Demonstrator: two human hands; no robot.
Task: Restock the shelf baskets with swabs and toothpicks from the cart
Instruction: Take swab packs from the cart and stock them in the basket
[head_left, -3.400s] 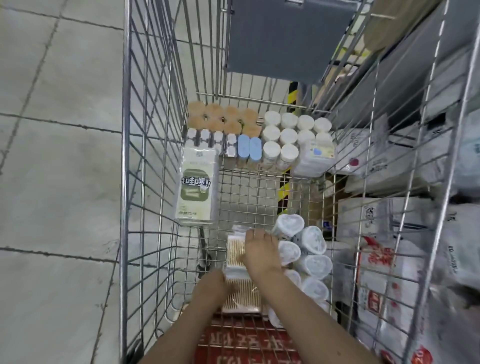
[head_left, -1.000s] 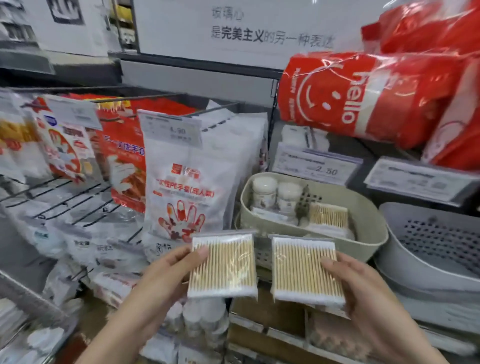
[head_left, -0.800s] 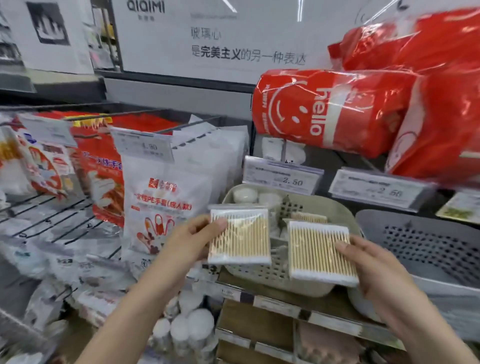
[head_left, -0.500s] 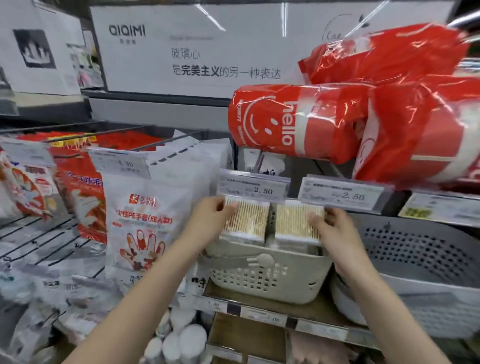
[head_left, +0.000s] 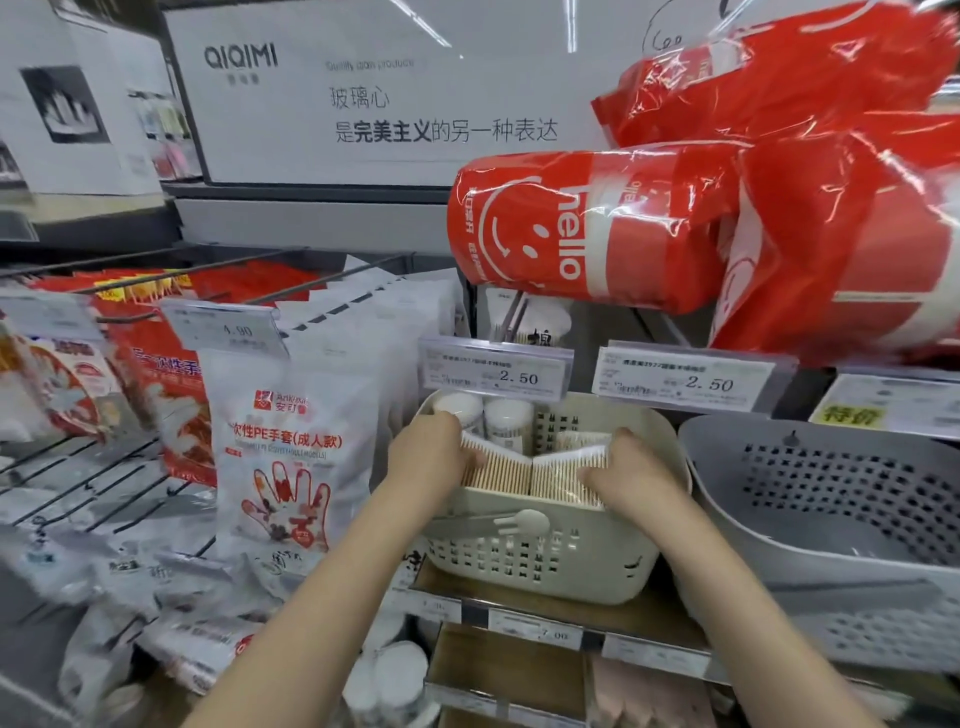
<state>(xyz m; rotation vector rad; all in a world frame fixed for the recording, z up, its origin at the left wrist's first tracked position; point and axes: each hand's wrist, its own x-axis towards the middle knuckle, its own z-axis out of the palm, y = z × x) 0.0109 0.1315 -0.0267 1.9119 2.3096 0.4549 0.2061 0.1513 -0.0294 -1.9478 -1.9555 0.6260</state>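
Both hands were inside the cream basket (head_left: 540, 561) on the shelf, each holding a flat clear pack of wooden-stemmed cotton swabs. The left hand (head_left: 428, 457) gripped the left swab pack (head_left: 501, 470) at its left edge, its fingers curled over the pack's top. The right hand (head_left: 626, 473) held the right swab pack (head_left: 566, 480) from the right side, its fingers curled round the near right corner. The two packs met at the middle of the basket, each tilted so that together they made a shallow V, their near edges just above the basket's near wall.

At the far left of the basket stood two white-capped round tubs (head_left: 485, 413); a third swab pack (head_left: 584, 440) lay behind the right one. Two price tags (head_left: 496, 370) reading 2.50 hung over the basket's far rim. To the right sat a grey perforated basket (head_left: 831, 525), touching the cream one or just beside it. To the left hung white glove packets (head_left: 291, 447), and above right lay red "hello" bags (head_left: 587, 228).
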